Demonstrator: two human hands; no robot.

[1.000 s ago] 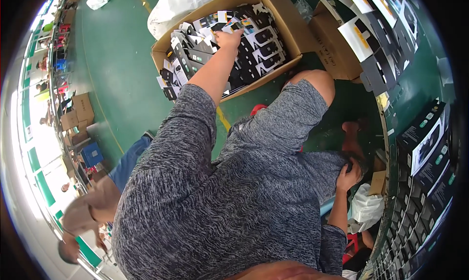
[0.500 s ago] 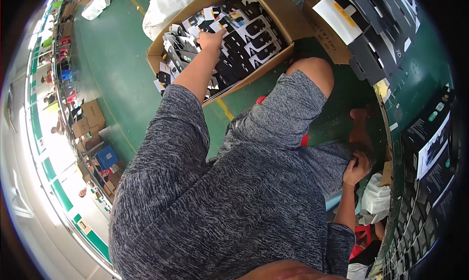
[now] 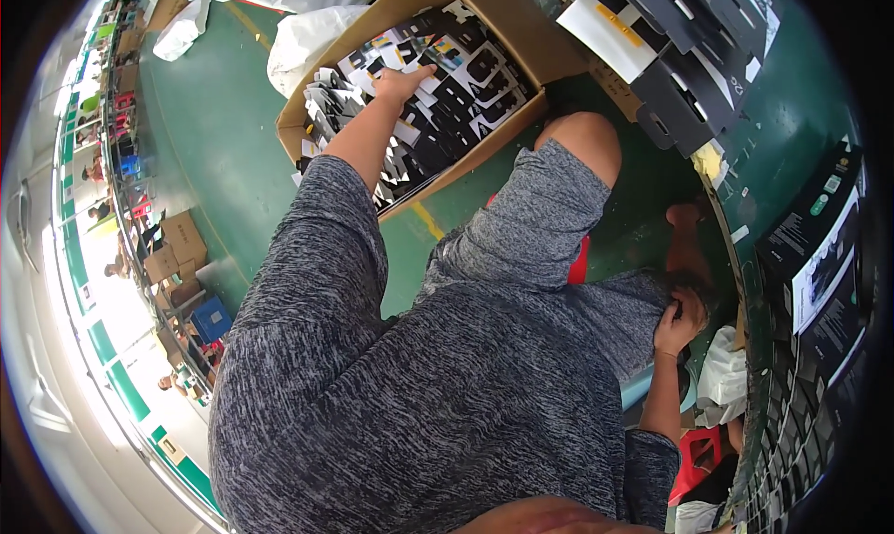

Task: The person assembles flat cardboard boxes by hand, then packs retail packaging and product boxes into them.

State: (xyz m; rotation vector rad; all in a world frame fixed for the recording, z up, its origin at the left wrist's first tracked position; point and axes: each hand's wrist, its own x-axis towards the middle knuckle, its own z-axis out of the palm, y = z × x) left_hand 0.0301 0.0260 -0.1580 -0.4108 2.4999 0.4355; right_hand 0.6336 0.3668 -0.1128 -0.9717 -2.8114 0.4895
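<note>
My left hand (image 3: 400,85) reaches into a large brown cardboard box (image 3: 453,182). It rests on top of the folded black-and-white card boxes (image 3: 456,101) packed inside, thumb stretched out to the right. Its other fingers are partly hidden, and nothing is seen lifted in it. To its upper right lie pieces with a colourful print (image 3: 451,52). Down at the right, my right hand (image 3: 682,322) lies on the leg of my grey shorts (image 3: 619,315), fingers loosely spread and holding nothing visible.
White plastic bags (image 3: 312,45) lie beyond the box. At the right a green-topped table (image 3: 792,129) bears flattened black cartons (image 3: 694,101) and several packed black boxes (image 3: 805,231). A red stool (image 3: 694,464) and a white bag (image 3: 722,371) are below. Far left stands a row of workbenches (image 3: 140,227).
My left hand has shifted slightly, its thumb now stretched to the right across the cards. My view has turned a little. The right hand stays on the shorts.
</note>
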